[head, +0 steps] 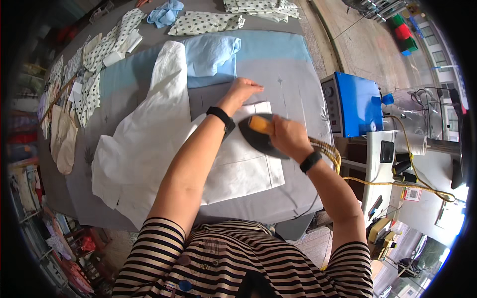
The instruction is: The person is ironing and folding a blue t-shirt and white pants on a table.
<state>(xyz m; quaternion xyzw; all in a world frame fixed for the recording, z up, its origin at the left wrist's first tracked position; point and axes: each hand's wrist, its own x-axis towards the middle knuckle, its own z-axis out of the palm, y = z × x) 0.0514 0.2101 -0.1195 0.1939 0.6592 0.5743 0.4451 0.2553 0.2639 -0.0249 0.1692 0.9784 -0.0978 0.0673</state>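
My right hand (290, 138) is closed around the orange handle of a clothes iron (264, 143), whose dark body lies over the right part of a white garment (249, 164). A yellow cord runs from the iron to the right. Just beyond the garment's far edge is my left hand (246, 92), its fingers bent close together; whether anything is between them cannot be told. More of the white garment (149, 134) spreads to the left, one long part stretching away from me. Folded light blue cloth (210, 56) lies beside that part.
The padded grey table (287, 82) also bears dotted cloth pieces (207, 23) at its far side and a beige cloth bag (64, 139) at its left. A blue machine with a gauge (356, 104) stands off the right edge, by a white cabinet. Part of another person's hand (142, 3) shows at the top.
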